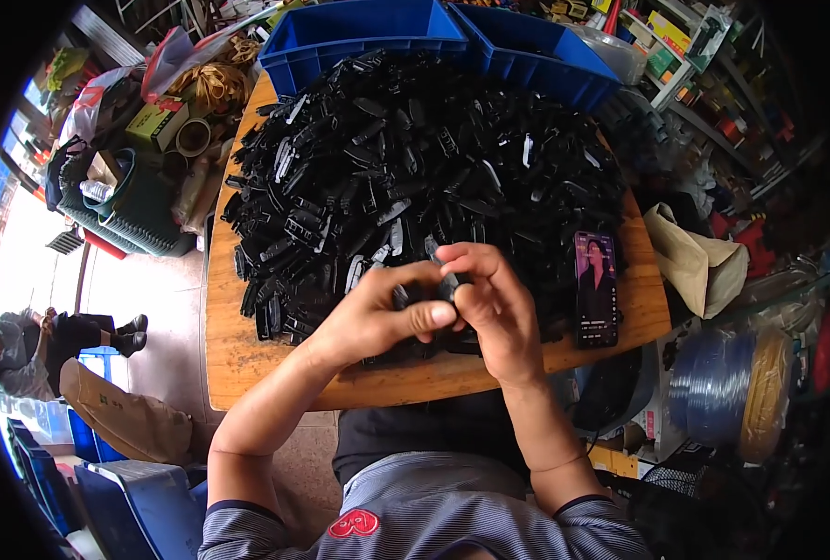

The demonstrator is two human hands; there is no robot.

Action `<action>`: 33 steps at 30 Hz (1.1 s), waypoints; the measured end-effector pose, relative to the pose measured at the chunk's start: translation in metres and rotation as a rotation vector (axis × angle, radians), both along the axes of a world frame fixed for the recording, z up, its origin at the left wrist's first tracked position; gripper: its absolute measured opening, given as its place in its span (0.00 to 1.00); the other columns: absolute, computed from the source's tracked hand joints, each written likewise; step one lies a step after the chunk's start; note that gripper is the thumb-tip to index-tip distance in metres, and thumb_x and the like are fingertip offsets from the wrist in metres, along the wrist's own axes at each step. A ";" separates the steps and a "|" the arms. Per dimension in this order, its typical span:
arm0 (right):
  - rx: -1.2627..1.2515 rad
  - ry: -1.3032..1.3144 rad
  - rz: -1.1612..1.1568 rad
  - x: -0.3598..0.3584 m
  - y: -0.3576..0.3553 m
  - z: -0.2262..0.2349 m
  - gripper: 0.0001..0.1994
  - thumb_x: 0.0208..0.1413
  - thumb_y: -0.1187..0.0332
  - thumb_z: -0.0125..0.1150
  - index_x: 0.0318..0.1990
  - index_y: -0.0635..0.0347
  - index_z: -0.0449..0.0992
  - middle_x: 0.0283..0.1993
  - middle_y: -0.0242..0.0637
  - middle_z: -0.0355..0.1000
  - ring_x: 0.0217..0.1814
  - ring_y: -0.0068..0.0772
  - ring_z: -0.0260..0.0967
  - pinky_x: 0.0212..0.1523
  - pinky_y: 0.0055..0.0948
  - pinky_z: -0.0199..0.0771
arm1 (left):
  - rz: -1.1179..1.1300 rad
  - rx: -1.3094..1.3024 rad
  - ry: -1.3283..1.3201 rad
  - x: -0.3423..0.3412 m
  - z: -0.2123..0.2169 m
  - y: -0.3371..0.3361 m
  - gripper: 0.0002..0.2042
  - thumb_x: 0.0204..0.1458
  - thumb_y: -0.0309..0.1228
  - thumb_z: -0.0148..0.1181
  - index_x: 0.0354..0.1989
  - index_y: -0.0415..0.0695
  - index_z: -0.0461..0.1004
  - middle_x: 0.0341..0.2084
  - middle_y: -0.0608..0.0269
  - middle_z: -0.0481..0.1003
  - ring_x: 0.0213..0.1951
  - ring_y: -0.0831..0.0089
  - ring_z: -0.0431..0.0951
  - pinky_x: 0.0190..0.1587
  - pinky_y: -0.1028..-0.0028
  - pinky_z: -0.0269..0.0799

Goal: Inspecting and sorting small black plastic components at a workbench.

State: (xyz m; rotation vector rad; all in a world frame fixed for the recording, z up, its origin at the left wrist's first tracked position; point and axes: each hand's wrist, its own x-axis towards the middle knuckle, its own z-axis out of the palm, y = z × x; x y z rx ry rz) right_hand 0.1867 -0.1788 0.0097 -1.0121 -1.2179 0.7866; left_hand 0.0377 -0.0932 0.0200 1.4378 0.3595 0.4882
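Both hands' fingers [471, 271] pinch one black plastic part [446, 286] over a wooden table [237, 359] (cluttered workshop, blue bins [359, 28] behind).

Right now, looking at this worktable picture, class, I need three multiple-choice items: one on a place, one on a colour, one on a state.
1. Where does the phone lie?
A. on the table's right side, beside the pile
B. in a bin
C. on the floor

2. What colour are the two bins behind the pile of plastic parts?
A. red
B. blue
C. yellow

3. What are the hands doing?
A. resting flat
B. holding the phone
C. both pinching one small black part

Answers: 1 A, it rests on the wooden table near its right edge. 2 B, both are blue. 3 C, left hand and right hand meet on it.
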 end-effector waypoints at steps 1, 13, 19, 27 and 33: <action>0.014 -0.016 -0.048 -0.002 0.002 -0.002 0.13 0.56 0.64 0.57 0.44 0.63 0.69 0.50 0.36 0.62 0.41 0.21 0.64 0.39 0.18 0.66 | -0.029 0.152 -0.104 0.004 -0.001 -0.002 0.17 0.50 0.35 0.61 0.43 0.36 0.69 0.27 0.65 0.73 0.26 0.81 0.72 0.29 0.79 0.70; -0.149 -1.127 -0.560 0.038 -0.034 -0.037 0.32 0.50 0.50 0.58 0.57 0.61 0.62 0.61 0.46 0.57 0.61 0.46 0.54 0.58 0.41 0.54 | -0.669 0.555 0.231 -0.020 0.015 0.021 0.12 0.50 0.32 0.58 0.41 0.43 0.72 0.31 0.59 0.77 0.35 0.63 0.77 0.40 0.73 0.72; -0.079 -1.134 -0.605 0.036 0.003 -0.039 0.31 0.52 0.49 0.55 0.59 0.59 0.61 0.60 0.48 0.58 0.60 0.48 0.53 0.58 0.42 0.53 | -0.389 0.754 0.143 -0.008 -0.023 0.014 0.22 0.47 0.29 0.60 0.52 0.37 0.66 0.43 0.51 0.72 0.46 0.57 0.73 0.49 0.67 0.68; 0.083 -0.957 -0.636 0.055 0.005 -0.017 0.10 0.50 0.70 0.60 0.40 0.62 0.74 0.43 0.39 0.72 0.46 0.41 0.67 0.48 0.33 0.64 | 0.025 0.887 0.047 -0.009 -0.007 0.031 0.17 0.42 0.23 0.62 0.43 0.38 0.71 0.46 0.54 0.71 0.51 0.58 0.69 0.52 0.66 0.66; -0.065 -0.968 -0.588 0.062 -0.013 -0.003 0.11 0.41 0.71 0.67 0.35 0.60 0.76 0.39 0.36 0.73 0.43 0.37 0.66 0.45 0.30 0.65 | 0.380 0.597 0.265 -0.021 0.004 0.050 0.15 0.43 0.20 0.60 0.42 0.39 0.71 0.41 0.61 0.74 0.47 0.71 0.72 0.51 0.75 0.65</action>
